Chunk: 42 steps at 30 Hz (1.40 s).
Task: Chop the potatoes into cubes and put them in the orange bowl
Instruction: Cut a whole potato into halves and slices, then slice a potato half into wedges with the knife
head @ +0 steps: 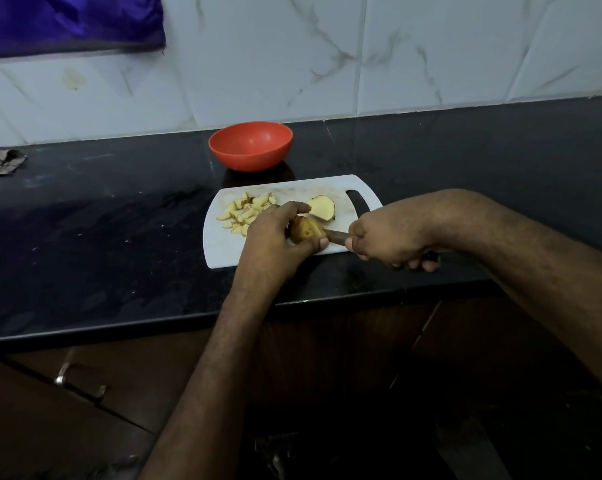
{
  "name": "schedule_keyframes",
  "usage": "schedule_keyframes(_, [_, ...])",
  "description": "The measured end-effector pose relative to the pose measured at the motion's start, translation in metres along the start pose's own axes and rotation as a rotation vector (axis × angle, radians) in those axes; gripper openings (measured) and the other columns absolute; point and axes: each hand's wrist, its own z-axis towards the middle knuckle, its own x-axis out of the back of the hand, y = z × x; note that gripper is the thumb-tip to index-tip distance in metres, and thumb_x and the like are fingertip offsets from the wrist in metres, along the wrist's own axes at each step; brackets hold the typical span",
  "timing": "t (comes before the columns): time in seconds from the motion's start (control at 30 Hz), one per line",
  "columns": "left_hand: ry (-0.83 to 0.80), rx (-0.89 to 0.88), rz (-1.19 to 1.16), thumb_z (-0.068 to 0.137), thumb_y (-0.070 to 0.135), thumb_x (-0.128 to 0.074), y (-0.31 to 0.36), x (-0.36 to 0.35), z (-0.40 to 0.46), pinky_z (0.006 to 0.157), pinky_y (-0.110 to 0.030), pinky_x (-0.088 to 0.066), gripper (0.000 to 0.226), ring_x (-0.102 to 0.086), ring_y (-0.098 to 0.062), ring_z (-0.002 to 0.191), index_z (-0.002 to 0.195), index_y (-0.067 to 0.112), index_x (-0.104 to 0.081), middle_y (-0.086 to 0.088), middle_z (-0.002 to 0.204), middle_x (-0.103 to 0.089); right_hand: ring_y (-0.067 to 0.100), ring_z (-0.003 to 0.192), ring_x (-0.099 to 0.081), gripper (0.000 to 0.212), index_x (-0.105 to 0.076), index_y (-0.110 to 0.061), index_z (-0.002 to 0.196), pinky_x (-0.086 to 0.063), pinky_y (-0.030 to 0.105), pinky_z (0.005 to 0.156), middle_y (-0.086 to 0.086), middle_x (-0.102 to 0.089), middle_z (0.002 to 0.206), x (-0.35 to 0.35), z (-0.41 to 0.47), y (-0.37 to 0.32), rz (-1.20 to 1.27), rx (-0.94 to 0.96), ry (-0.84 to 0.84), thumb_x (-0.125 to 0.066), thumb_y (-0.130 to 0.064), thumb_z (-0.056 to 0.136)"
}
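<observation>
Gripping the potato half [304, 230], the left hand [275, 237] sits right by the knife [336, 236] clenched in the right hand [384, 242]; a slip could nick those fingers [322, 242].

One view only, worn on my head. It looks forward and down across the counter [84, 216] toward the tiled wall [396, 53]. Wide-angle, edges bowed. My forearms enter from the bottom, and the board [223, 251] sits near centre, within arm's reach.
</observation>
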Motion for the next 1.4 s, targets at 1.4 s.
schedule_keyframes(1.4, [0.006,0.012,-0.085,0.069,0.023,-0.083,-0.006,0.004,-0.005,0.066,-0.02,-0.046,0.044,-0.058,-0.005,0.084,0.109,0.027,-0.063,0.013,0.097,-0.06,0.017,0.089,-0.058,0.021,-0.051,-0.024,0.107,-0.053,0.038,0.069,-0.01,-0.064,0.093,-0.056,0.066,-0.016,0.225,0.222,1.017,-0.065,-0.02,0.091])
